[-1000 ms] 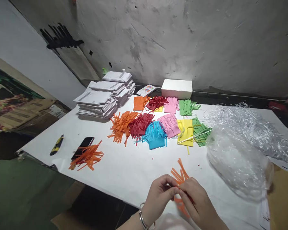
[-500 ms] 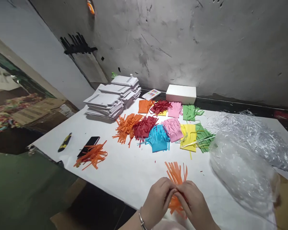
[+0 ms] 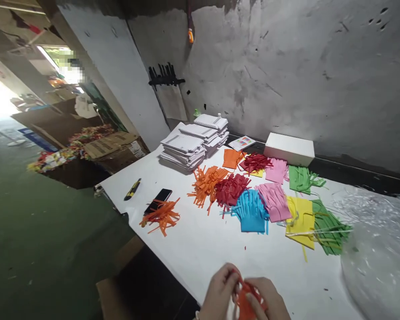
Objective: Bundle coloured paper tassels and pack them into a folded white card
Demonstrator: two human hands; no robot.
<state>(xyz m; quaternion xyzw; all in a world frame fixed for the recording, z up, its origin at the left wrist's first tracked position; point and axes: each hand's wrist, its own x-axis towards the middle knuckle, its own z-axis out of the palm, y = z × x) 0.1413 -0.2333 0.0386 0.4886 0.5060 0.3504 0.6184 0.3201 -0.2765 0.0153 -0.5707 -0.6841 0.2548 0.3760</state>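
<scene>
Low in the view, at the table's near edge, my left hand [image 3: 220, 291] and my right hand [image 3: 266, 297] come together on a bunch of orange paper fringe [image 3: 245, 303]. Both hands have their fingers closed on it, the left at its upper left, the right around its right side. Part of the fringe hides behind the fingers. Farther left, a loose orange fringe tassel [image 3: 166, 218] lies partly over a black phone [image 3: 158, 201]. Beyond my hands lie fringed pieces in blue [image 3: 252, 218], pink [image 3: 276, 205], yellow [image 3: 300, 218], dark red [image 3: 231, 190] and orange [image 3: 208, 186].
Stacks of white envelope-like packets [image 3: 183, 146] stand at the back left, and a white box [image 3: 289, 148] sits against the wall. A yellow-black cutter [image 3: 132, 190] lies near the left edge. Clear plastic bags [image 3: 380, 262] bulge over the right side. Cartons [image 3: 120, 151] stand beyond the table.
The view has swung left, showing more floor and cartons. My hands have shifted their hold on the orange fringe, which now sits lower, between them, its upper strands no longer spread out above.
</scene>
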